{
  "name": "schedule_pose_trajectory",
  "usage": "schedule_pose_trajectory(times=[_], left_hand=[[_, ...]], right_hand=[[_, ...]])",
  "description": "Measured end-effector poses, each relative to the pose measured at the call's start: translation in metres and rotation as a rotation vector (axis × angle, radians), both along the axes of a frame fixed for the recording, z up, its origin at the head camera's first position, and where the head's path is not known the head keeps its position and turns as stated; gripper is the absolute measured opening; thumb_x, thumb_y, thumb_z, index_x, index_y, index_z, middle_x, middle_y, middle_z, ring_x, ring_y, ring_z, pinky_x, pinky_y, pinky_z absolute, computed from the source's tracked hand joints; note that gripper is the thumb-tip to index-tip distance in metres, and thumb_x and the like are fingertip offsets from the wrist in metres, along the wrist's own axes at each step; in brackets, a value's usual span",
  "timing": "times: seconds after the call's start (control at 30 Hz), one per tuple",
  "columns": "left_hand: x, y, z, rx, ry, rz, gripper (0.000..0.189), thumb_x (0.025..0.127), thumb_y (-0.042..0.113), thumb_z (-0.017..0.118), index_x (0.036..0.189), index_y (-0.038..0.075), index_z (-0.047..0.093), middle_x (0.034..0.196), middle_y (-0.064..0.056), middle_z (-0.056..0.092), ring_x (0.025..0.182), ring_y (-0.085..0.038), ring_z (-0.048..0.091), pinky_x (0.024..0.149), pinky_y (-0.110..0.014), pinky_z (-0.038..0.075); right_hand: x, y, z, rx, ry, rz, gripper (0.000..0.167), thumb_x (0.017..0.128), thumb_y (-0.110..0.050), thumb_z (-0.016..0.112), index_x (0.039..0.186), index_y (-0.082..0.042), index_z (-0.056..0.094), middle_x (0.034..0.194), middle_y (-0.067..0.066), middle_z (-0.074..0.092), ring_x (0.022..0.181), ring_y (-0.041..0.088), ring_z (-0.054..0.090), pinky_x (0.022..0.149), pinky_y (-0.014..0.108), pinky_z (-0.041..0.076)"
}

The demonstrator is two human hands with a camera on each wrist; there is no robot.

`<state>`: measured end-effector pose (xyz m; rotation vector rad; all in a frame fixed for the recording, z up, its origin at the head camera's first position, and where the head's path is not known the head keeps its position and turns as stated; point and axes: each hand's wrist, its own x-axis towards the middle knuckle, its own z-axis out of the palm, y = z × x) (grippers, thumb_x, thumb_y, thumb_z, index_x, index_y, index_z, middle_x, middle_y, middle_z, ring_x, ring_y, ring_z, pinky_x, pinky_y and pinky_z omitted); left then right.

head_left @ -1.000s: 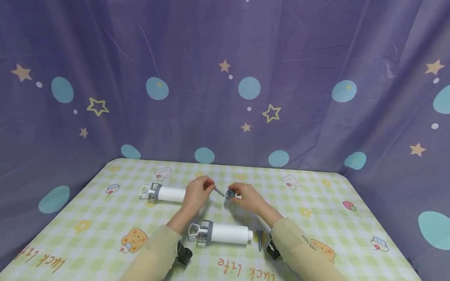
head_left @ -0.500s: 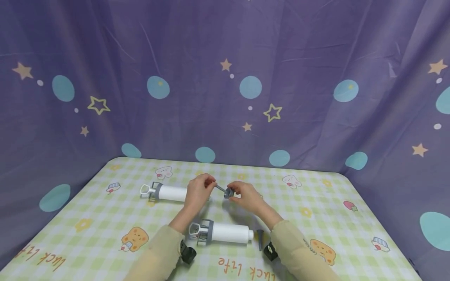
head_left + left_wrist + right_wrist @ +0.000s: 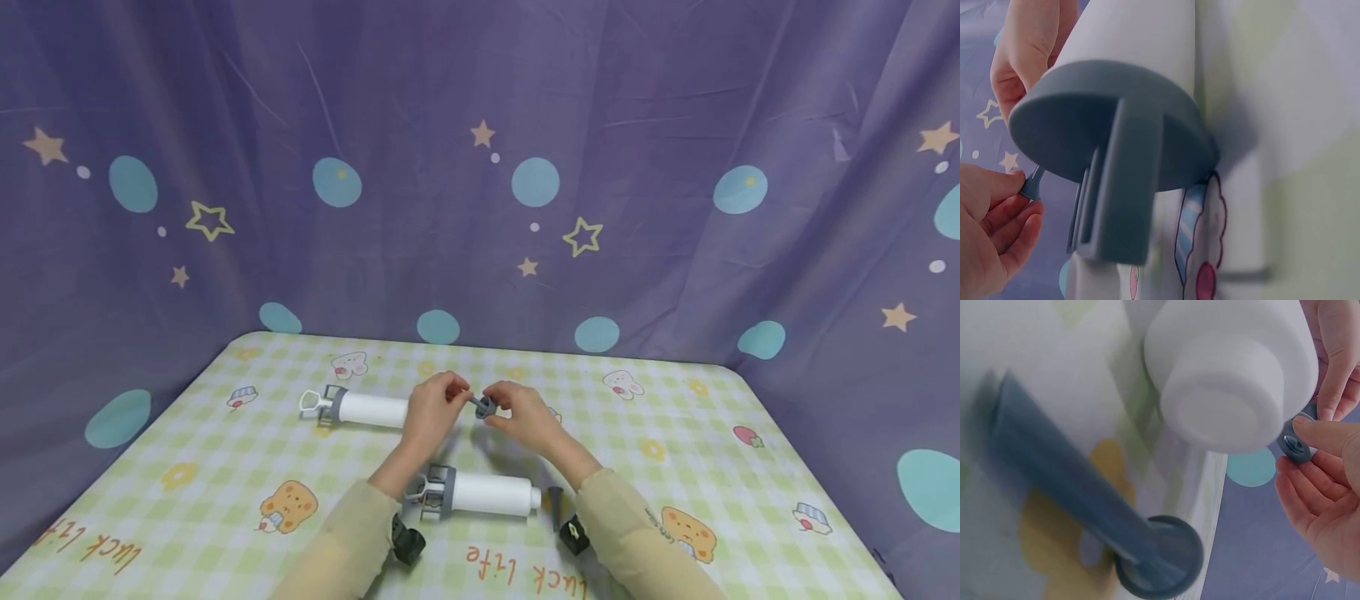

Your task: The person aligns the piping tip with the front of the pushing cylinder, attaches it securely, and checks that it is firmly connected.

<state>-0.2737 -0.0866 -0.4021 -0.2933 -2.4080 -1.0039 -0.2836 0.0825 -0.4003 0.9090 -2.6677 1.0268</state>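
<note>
Two hands in play, both busy. The left hand (image 3: 432, 412) is pinching one gray nozzle (image 3: 1033, 189) by its flared end, thumb against fingers. The right hand (image 3: 528, 417) is pinching one round gray cap (image 3: 1295, 444) between thumb and fingertips. So that's one nozzle and one cap held up over the middle of the table (image 3: 750, 479), with the nozzle's thin end right at the cap. Can't tell whether it's actually poking in.

White tubes: two of them, both lying on their sides, each with a gray collar and a pull handle on the left. The near tube (image 3: 491, 494) sits between the forearms, and the far tube (image 3: 372, 410) is further back, its right end hidden behind the left hand. There's a second gray piece too, a spare nozzle (image 3: 556, 508) lying just beside the near tube's white tip. Count two black wrist cameras (image 3: 575, 535), one per wrist, plus one green checked cloth (image 3: 225, 450) and one purple curtain (image 3: 637, 125) behind it all.
</note>
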Motion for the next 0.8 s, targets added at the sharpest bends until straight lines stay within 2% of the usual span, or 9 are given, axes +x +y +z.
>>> schedule_pose_trajectory(times=[0.13,0.43,0.8], left_hand=[[0.0013,0.0019,0.0002,0.003,0.001,-0.006,0.007,0.077,0.013,0.072,0.081,0.011,0.066,0.073,0.001,0.064,0.065,-0.011,0.060,0.060,-0.025,0.048],[0.0058,0.0056,-0.0003,-0.011,-0.028,-0.066,0.007,0.079,0.013,0.070,0.083,0.010,0.066,0.075,0.000,0.064,0.066,-0.010,0.059,0.060,-0.022,0.047],[0.0070,0.0088,-0.0027,-0.039,-0.005,-0.100,0.006,0.079,0.012,0.069,0.083,0.010,0.066,0.076,0.000,0.064,0.065,-0.010,0.059,0.058,-0.020,0.046]], right_hand=[[0.0005,0.0002,0.0009,-0.007,-0.002,-0.008,0.034,0.078,-0.009,0.070,0.109,-0.001,0.059,0.098,0.010,0.066,0.087,0.023,0.063,0.078,0.034,0.051],[0.0003,-0.0002,0.0016,-0.023,-0.016,-0.026,0.034,0.078,-0.010,0.070,0.110,-0.002,0.059,0.100,0.010,0.065,0.089,0.021,0.063,0.080,0.031,0.050],[-0.0005,-0.0002,0.0029,-0.043,0.008,-0.032,0.033,0.078,-0.010,0.070,0.108,-0.002,0.060,0.099,0.009,0.066,0.087,0.020,0.063,0.078,0.029,0.051]])
